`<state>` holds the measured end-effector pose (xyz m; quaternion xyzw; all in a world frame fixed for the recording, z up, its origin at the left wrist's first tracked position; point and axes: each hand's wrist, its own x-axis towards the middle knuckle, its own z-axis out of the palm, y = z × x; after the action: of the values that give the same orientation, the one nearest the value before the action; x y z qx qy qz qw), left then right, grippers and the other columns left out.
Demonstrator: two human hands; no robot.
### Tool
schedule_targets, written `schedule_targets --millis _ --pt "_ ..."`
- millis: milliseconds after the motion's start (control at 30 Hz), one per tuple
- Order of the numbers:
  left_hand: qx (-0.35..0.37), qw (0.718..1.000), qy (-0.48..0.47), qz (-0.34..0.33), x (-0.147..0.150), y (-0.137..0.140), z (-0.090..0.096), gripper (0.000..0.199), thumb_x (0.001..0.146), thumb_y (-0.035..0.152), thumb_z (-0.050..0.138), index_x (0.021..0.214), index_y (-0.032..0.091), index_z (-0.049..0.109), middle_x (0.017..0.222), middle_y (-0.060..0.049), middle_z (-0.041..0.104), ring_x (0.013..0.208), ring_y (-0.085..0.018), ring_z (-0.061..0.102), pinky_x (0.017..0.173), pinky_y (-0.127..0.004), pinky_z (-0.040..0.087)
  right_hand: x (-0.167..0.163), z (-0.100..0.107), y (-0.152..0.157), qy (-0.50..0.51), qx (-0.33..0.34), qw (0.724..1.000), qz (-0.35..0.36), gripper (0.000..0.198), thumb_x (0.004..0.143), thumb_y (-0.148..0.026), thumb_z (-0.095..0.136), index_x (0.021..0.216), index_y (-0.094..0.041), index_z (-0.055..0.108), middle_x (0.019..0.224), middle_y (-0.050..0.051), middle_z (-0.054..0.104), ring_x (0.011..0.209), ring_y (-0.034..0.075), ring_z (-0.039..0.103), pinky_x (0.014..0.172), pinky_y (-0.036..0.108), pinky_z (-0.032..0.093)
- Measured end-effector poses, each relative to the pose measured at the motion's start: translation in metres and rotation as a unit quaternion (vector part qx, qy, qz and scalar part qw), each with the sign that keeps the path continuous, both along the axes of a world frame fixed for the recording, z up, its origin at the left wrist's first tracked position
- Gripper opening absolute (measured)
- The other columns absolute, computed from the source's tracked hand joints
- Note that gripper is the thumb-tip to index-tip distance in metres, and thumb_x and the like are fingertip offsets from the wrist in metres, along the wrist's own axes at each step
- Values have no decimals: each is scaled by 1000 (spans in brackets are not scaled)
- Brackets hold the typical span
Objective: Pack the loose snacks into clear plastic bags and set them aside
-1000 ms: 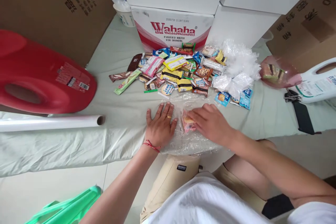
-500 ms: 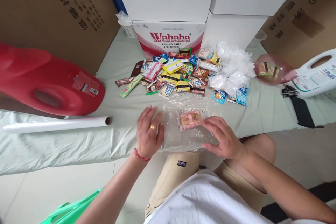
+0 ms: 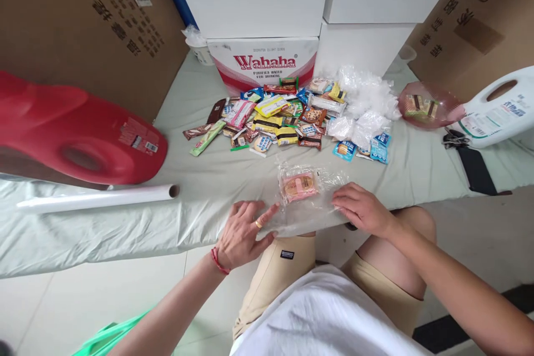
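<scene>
The left hand (image 3: 241, 238) is held with fingers spread beside the clear film (image 3: 306, 219); at its right edge, the right hand (image 3: 362, 209) is bunched, but any pinch cannot be made out. Between them, slightly farther, the pink snack packet (image 3: 299, 186) is laid on the film. "Wahaha" and "PURIFIED WATER FOR DRINKING" are printed on the far box (image 3: 263, 61).

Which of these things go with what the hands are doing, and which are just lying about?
Likely in use: pink snack packet, clear plastic film, perhaps the snack pile.

Seemingly just lying about: red jug, white bottle, keys.
</scene>
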<state>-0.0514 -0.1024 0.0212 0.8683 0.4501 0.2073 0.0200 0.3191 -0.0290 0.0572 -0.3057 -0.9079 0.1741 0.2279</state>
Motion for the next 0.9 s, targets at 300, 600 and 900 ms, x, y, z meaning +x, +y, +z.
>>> schedule_targets --millis 300,600,900 --pt "-32 985 79 -151 23 33 27 67 88 5 54 144 43 61 157 -2 60 154 -26 45 130 -64 -7 -15 32 46 -34 -52 997 45 24 101 -22 55 111 -21 77 107 10 77 100 21 72 87 37 59" --pt "-86 988 42 -121 6 51 41 70 84 14 60 151 34 58 108 -7 78 134 -29 62 132 -67 4 -23 35 70 -7 -183 983 21 23 99 -28 57 103 -19 78 99 7 78 92 19 73 86 32 54" --pt "-175 972 -99 121 -1 59 22 48 104 37 41 65 22 64 76 -3 71 88 -20 69 115 -48 39 -19 10 96 37 -448 884 -130 50 82 -64 71 98 -17 75 66 -2 62 54 12 47 52 25 36"
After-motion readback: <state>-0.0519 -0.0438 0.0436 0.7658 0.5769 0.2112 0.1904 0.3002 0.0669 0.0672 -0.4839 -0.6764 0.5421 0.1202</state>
